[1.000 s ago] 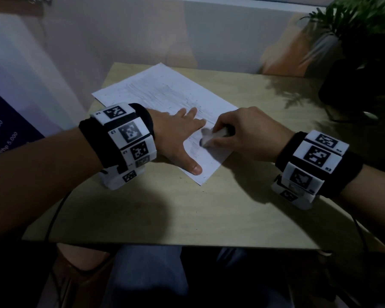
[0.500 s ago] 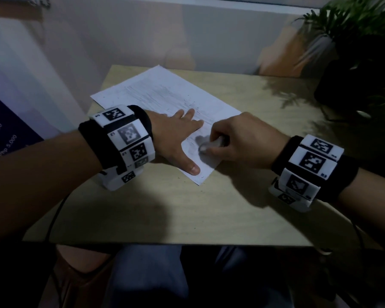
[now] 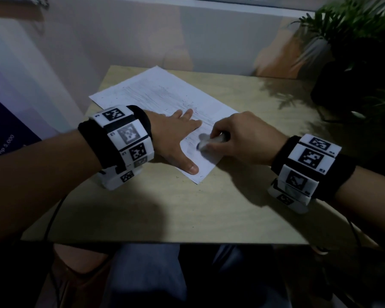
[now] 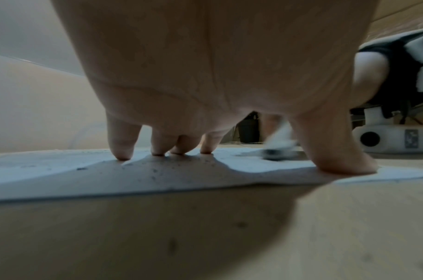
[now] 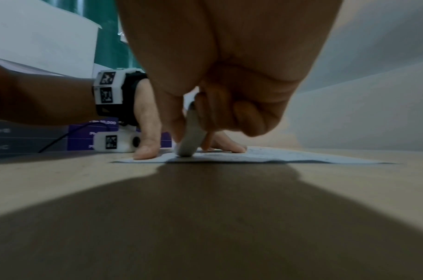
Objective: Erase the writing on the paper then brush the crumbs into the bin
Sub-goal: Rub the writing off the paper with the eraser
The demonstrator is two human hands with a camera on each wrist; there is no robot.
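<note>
Left hand (image 3: 176, 138), flat, should press the paper (image 3: 156, 94) firmly while the right hand (image 3: 242, 138), pinching the eraser (image 3: 209, 141), rubs short strokes toward six o'clock.

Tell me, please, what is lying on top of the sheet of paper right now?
The left hand presses flat on the paper; the right hand rubs an eraser over it. Dark crumbs dot it. Writing beneath the hands is covered.

White paper (image 3: 156, 94), white eraser (image 3: 207, 142), pale wood table (image 3: 165, 210), black-and-white checkered wristbands (image 3: 129, 136).
</note>
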